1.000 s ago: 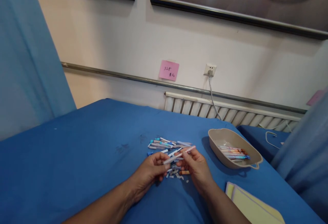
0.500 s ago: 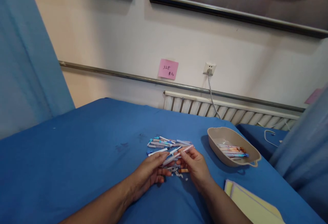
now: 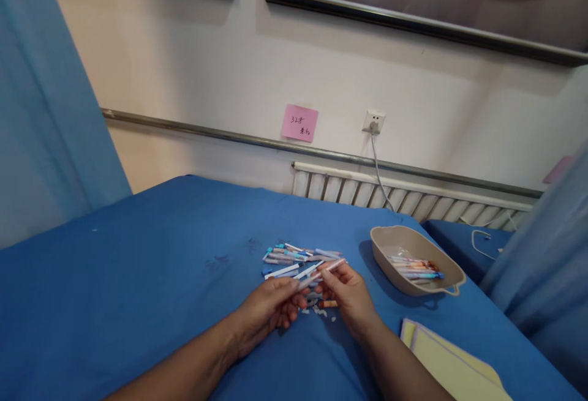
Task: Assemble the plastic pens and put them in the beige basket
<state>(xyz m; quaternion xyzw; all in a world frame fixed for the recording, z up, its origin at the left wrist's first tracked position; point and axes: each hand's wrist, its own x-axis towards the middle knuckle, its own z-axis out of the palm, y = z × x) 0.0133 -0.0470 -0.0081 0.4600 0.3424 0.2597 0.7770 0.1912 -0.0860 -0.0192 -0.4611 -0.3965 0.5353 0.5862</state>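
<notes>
A slim, pinkish pen [image 3: 314,279] is held slantwise between my two hands above the blue cloth. The thumb and fingers of my left hand [image 3: 263,309] are closed around its lower left end. My right hand [image 3: 350,299] pinches it nearer the upper right end, thumb on top. Just beyond my hands lies a loose pile of pens [image 3: 285,256] in white, blue and pinkish tones. Under the held pen, small white scraps [image 3: 318,310] and an orange-brown piece [image 3: 329,304] rest on the cloth, partly hidden by my fingers.
A beige plastic basket [image 3: 384,258] with several pens [image 3: 416,269] inside stands at the right. Nearer me are yellow sheets [image 3: 452,361], partly behind my right forearm. The blue-covered table [image 3: 138,272] reaches toward a radiator [image 3: 349,191] and a wall socket [image 3: 374,121]. Curtains hang at both sides.
The fingers of my left hand have curled in closer under the pen, and the pen has turned slightly. My right hand stays almost in place. The view has shifted a little.
</notes>
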